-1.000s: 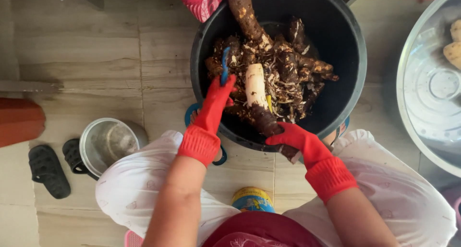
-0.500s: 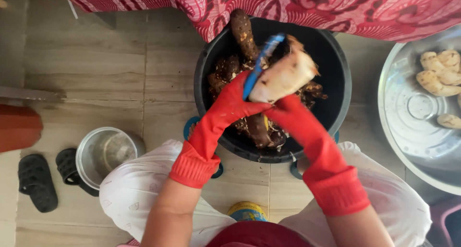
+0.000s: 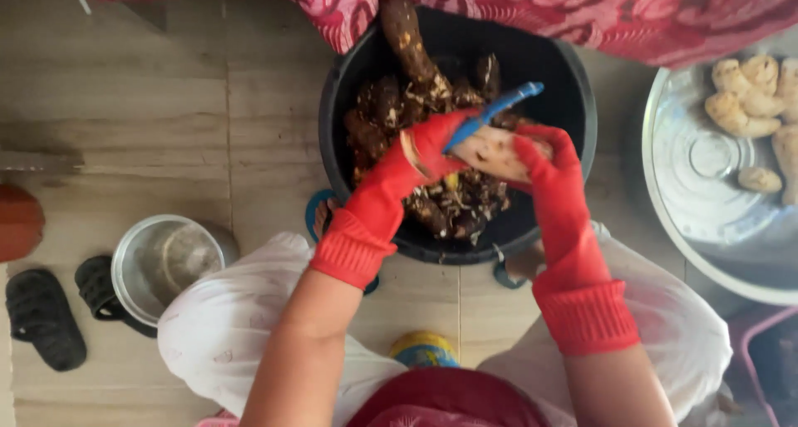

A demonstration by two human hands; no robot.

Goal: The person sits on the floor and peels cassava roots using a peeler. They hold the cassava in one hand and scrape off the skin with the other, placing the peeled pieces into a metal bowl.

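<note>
While the half-peeled root (image 3: 497,151) hangs over the black bucket (image 3: 582,103) so scraps drop in, our right hand (image 3: 544,165) clamps its grip around it. Left hand (image 3: 432,144) grips the blue-handled peeler (image 3: 492,111), laid on the pale flesh. Peeled pieces (image 3: 748,99) sit apart in the steel basin (image 3: 706,228).

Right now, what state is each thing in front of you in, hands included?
Left hand: red-gloved, gripping a blue-handled peeler.
Right hand: red-gloved, holding a partly peeled root over the tub.
Black tub: heaped with unpeeled brown roots and peelings.
Metal basin: holds several peeled pale roots.
Small steel pot: upright, lidless; contents unclear.
Black sandals: on the floor, unworn.
</note>
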